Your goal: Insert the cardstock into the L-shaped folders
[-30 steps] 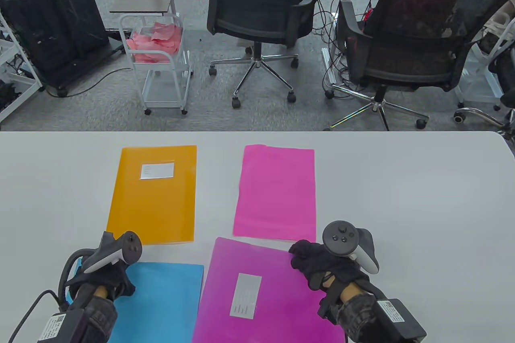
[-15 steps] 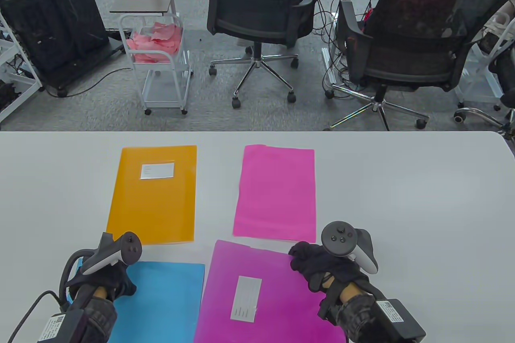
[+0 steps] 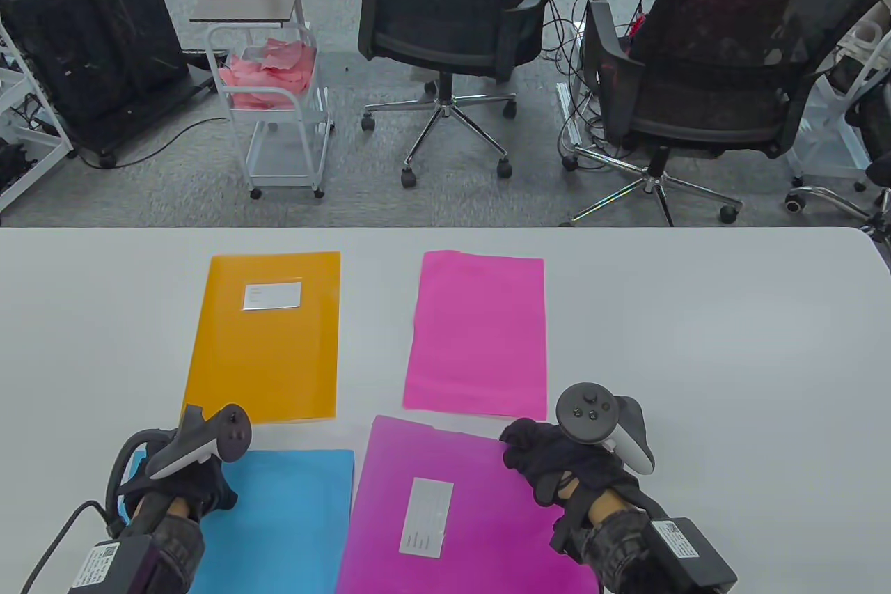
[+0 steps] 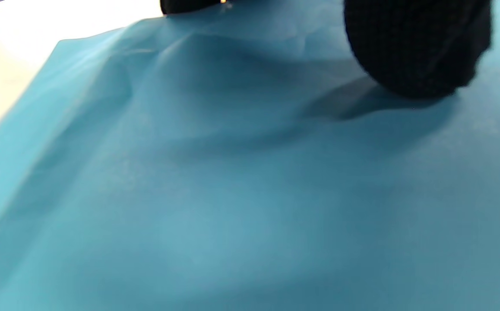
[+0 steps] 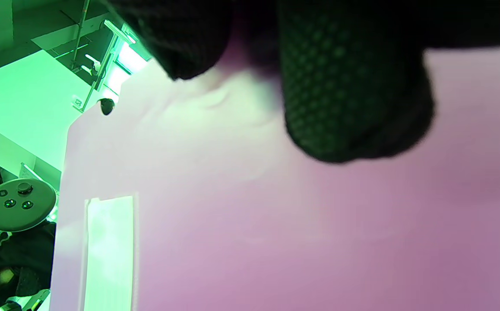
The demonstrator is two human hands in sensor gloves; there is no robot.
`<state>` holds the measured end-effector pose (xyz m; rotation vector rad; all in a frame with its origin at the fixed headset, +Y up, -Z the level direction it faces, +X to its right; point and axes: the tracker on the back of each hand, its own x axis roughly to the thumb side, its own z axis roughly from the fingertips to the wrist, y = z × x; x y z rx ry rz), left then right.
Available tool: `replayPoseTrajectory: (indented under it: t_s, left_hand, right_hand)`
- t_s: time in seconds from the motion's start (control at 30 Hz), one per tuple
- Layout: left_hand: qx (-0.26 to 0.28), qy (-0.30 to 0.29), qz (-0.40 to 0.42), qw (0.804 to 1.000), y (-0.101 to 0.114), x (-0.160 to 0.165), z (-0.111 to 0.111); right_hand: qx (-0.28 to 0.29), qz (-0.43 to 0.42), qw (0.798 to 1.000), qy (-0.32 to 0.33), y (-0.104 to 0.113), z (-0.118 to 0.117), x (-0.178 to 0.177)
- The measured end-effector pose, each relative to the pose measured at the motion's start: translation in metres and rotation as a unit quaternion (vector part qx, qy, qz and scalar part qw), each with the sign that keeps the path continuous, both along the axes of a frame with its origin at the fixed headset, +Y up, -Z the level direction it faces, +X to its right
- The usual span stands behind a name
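**Hands on the two nearest sheets at the table's lower edge**

A white table (image 3: 696,343) fills the lower half of the table view, with office chairs (image 3: 445,16) and a small white cart (image 3: 278,106) on grey carpet behind it. Four coloured pieces lie on the table. An orange folder (image 3: 268,343) with a label sits at centre left, and a pink cardstock sheet (image 3: 477,333) lies to its right, apart from it. Below them, at the bottom of the frame, a blue cardstock sheet (image 3: 278,517) lies just beside a magenta folder (image 3: 459,510) with a white label.

The left hand (image 3: 177,482) rests on the blue sheet's upper left corner; in the left wrist view a gloved fingertip (image 4: 414,47) presses down on the sheet, which is rumpled near that corner. The right hand (image 3: 564,465) sits at the magenta folder's upper right corner, fingers curled over its edge; the right wrist view shows gloved fingertips (image 5: 353,99) against the folder's surface, though whether they pinch it cannot be told.
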<state>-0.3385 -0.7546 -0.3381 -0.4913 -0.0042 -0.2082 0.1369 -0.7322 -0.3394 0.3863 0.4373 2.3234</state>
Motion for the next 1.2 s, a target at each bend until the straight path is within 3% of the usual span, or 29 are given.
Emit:
replayPoseTrajectory:
  t_s: [0.13,0.33,0.4,0.67,1.0,1.2]
  left_hand:
    - [0.005,0.013,0.009,1.0,0.0,0.0,0.0]
    - [0.075,0.023,0.008,0.997,0.001,-0.001,0.0]
    - [0.076,0.026,0.003,0.997,0.004,-0.003,0.0]
    - [0.144,0.066,0.09,0.983,0.046,-0.021,0.004]
    - [0.244,0.107,0.221,0.938,0.077,-0.044,0.018]
    - [0.294,0.121,0.28,0.906,0.084,-0.052,0.023]
  right_hand:
    - [-0.001,0.002,1.0,-0.001,0.0,0.0,0.0]
    - [-0.002,0.002,1.0,-0.003,0.0,0.0,0.001]
    - [-0.003,0.001,1.0,-0.004,0.0,0.0,0.001]
    - [-0.004,0.002,1.0,-0.005,-0.001,0.0,0.003]
    - [-0.006,0.007,1.0,-0.006,-0.001,0.0,0.003]
    - [-0.007,0.009,1.0,-0.007,-0.002,0.0,0.003]
